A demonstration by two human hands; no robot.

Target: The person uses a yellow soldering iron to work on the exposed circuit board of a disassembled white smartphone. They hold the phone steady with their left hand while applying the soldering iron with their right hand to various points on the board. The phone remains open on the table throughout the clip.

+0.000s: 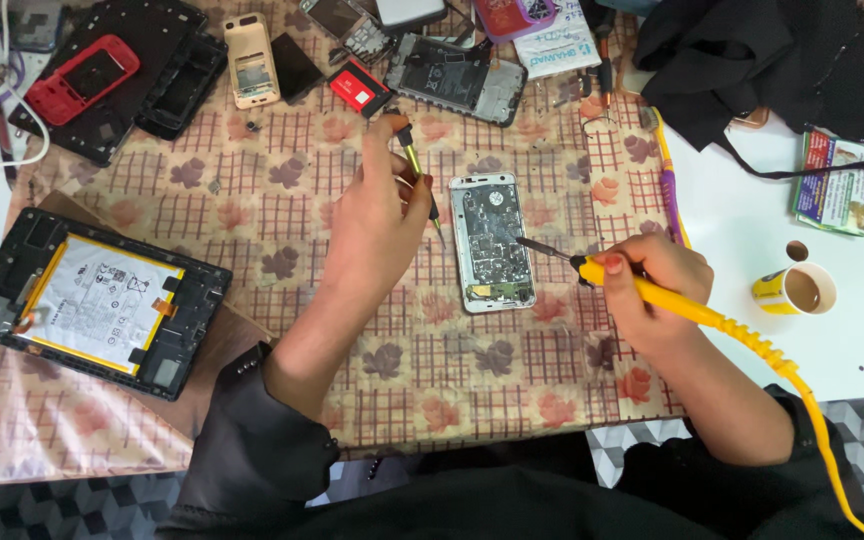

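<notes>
We see an opened phone (492,243) lying flat near the middle of the surface (252,200), on a checked cloth with a leaf pattern; its back is off and the circuit board shows, though the parts on it are too small for us to tell apart. The right hand (652,285) is closed around the yellow handle of a soldering iron (642,285), and the dark tip rests at the right side of the board; we cannot tell whether it truly touches. Its yellow cord runs down to the lower right and is cut off by the frame edge. The left hand (377,220) is just left of the phone, fingers curled, pinching a thin screwdriver (417,175) whose point hangs beside the phone's upper left edge, apart from it. The palm side of that hand is hidden from us.

At the left lies a tablet frame (92,300) with its white battery exposed. Along the top edge lie a red phone shell (82,78), a beige phone body (251,60) and another opened phone (457,78); several items beyond them are cropped and hard to name. A black cloth (752,60) covers the upper right corner. A small cup (797,288) of brown drink stands on the bare white part at the right, well apart from the hands.
</notes>
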